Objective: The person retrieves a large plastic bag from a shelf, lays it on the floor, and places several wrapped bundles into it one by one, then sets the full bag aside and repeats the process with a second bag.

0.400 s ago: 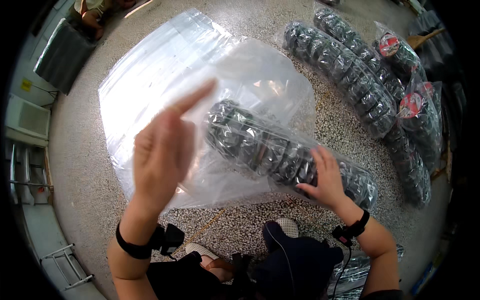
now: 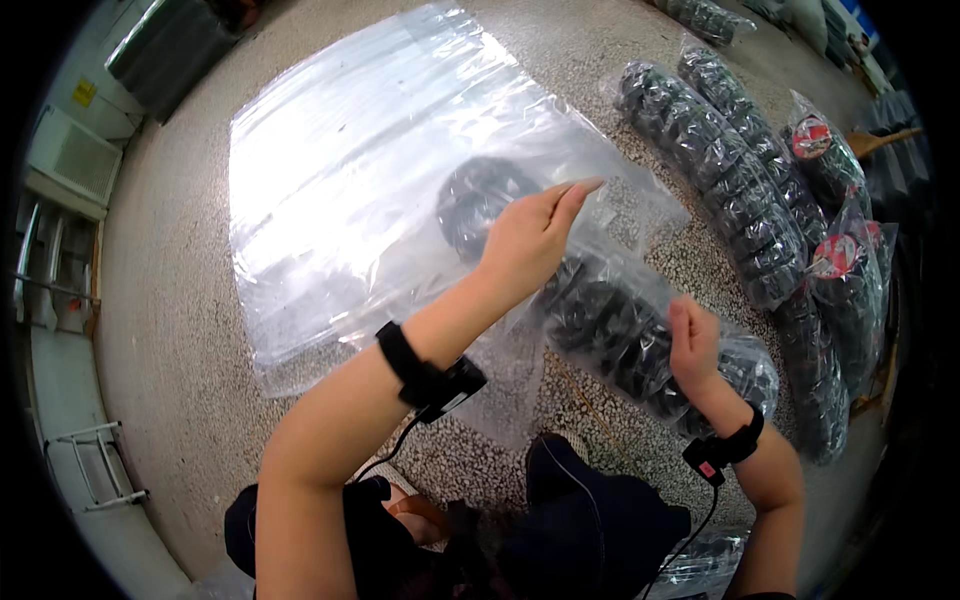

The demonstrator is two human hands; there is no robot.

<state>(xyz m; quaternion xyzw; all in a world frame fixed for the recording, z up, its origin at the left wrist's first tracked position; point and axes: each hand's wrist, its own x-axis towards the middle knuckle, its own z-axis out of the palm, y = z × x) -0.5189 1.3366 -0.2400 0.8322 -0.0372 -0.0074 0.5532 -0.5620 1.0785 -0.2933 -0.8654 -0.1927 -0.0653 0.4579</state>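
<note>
left hand: the left hand (image 2: 525, 240) reaches across the middle, fingers held straight and pressed together, the tips pinching or lifting the upper edge of the clear bag (image 2: 590, 260). whether the thumb grips the film from below i cannot tell.
right hand: the right hand (image 2: 693, 343) lies on the lower end of the bag, fingers curled and close together, pressing the film down on the dark contents.
where the bag is: on the speckled floor (image 2: 170, 330) in front of the person's knees, lying partly over a large flat clear sheet (image 2: 350, 170), with the hands at either end.
contents: a row of black coiled bundles (image 2: 610, 330) packed side by side inside the film.
long axis: the row runs on a diagonal, from upper left by the left fingertips to lower right past the right wrist.
which way it points: the end under the left hand looks like the loose, open one, facing up and left; the far end by the right wrist looks filled. this is a judgement, as the film is glossy.
risk, slipping: the thin film could slide out from the pinch, since it is smooth and only the tips hold it.
risk, spilling: if the lifted end tips, the nearest bundle may roll out onto the sheet.
risk, tearing: pulling hard against the pressed end could stretch or split the film.
nearby: more filled bags (image 2: 730, 170) lie in a line to the right, well apart from both hands.
</note>
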